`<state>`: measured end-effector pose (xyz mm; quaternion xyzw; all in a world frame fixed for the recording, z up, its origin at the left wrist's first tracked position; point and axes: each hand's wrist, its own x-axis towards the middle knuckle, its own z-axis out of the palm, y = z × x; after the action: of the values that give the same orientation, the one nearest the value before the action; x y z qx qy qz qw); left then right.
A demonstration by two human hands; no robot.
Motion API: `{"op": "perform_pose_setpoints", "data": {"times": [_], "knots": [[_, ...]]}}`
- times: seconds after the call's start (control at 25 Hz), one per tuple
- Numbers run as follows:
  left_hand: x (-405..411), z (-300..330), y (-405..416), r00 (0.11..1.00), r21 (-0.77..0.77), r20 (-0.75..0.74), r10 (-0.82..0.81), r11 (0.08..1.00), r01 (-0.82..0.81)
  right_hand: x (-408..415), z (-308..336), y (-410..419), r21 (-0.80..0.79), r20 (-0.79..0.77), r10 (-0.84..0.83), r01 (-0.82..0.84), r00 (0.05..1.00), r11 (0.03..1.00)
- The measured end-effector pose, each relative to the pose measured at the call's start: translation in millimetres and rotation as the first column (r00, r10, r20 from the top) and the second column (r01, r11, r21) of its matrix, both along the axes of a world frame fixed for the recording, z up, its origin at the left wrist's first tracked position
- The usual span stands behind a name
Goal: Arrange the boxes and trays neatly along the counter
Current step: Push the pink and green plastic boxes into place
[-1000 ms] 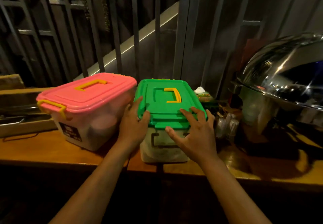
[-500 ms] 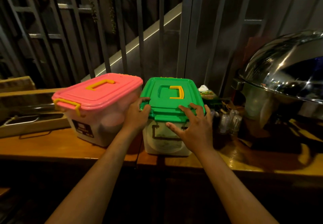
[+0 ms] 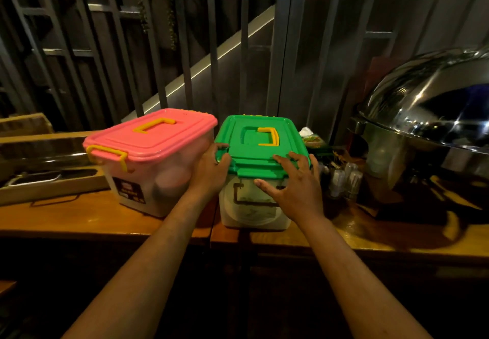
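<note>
A clear box with a green lid [image 3: 260, 151] and yellow handle stands on the wooden counter [image 3: 79, 219], near its front edge. My left hand [image 3: 209, 173] grips its front left corner, thumb on the lid. My right hand [image 3: 293, 188] holds the front right corner, with fingers spread over the lid's edge and the thumb across the front wall. A clear box with a pink lid [image 3: 150, 140] and yellow latches stands just to the left. It is turned at a slight angle, and its lid corner touches the green lid.
A wooden tray [image 3: 39, 188] with a metal insert lies at the left. A steel chafing dish with a domed cover [image 3: 436, 106] fills the right. Small shakers [image 3: 344, 180] and a tissue pack [image 3: 309, 137] sit between it and the green-lidded box. Metal bars rise behind the counter.
Both hands have stayed on the green-lidded box. The two boxes keep the same position relative to each other. My view has drifted slightly to the left.
</note>
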<state>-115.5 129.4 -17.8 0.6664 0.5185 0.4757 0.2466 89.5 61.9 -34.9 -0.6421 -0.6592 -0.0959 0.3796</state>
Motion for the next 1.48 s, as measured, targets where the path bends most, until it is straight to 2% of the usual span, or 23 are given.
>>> {"op": "perform_pose_setpoints", "data": {"times": [0.08, 0.2, 0.32, 0.44, 0.64, 0.84, 0.92, 1.0, 1.12, 1.2, 1.32, 1.48], "knots": [[-1, -1, -7, 0.998, 0.029, -0.053, 0.018, 0.999, -0.016, 0, 3, -4, -0.033, 0.021, 0.0, 0.001, 1.0, 0.999], [-16, -1, -28, 0.972, 0.188, -0.21, 0.102, 0.98, -0.062, -6, 14, -12, -0.074, -0.016, -0.017, 0.016, 1.0, 0.997], [-54, 3, -54, 0.902, 0.383, -0.332, 0.275, 0.914, -0.138, -37, 31, -13, 0.086, -0.005, 0.018, -0.018, 1.0, 0.996], [-108, 5, -62, 0.821, 0.447, -0.38, 0.425, 0.862, -0.24, -98, 42, -3, 0.154, 0.0, 0.143, -0.141, 0.99, 0.978], [-208, 18, -30, 0.7, 0.49, -0.455, 0.55, 0.811, -0.319, -194, 43, 32, 0.147, 0.083, 0.307, -0.316, 0.948, 0.937], [-268, 17, 24, 0.668, 0.309, -0.609, 0.427, 0.904, -0.295, -288, 40, 80, -0.155, 0.112, 0.342, -0.323, 0.933, 0.933], [-282, 15, 44, 0.735, 0.203, -0.585, 0.342, 0.94, -0.276, -310, 33, 93, -0.193, 0.211, 0.304, -0.265, 0.929, 0.945], [-289, 15, 59, 0.825, 0.118, -0.491, 0.281, 0.959, -0.256, -311, 27, 96, -0.148, 0.262, 0.26, -0.227, 0.93, 0.963], [-292, 25, 76, 0.959, -0.068, -0.147, 0.243, 0.965, -0.255, -303, 22, 94, -0.078, 0.237, 0.25, -0.239, 0.939, 0.968], [-291, 27, 87, 0.968, -0.226, 0.012, 0.252, 0.943, -0.242, -298, 21, 89, -0.079, 0.235, 0.249, -0.237, 0.939, 0.968], [-278, 20, 85, 0.966, -0.28, 0.052, 0.255, 0.932, -0.231, -278, 21, 81, -0.066, 0.239, 0.249, -0.24, 0.939, 0.968], [-249, 7, 64, 0.96, -0.201, -0.005, 0.279, 0.94, -0.275, -242, 29, 63, -0.116, 0.286, 0.22, -0.194, 0.933, 0.974]]}}
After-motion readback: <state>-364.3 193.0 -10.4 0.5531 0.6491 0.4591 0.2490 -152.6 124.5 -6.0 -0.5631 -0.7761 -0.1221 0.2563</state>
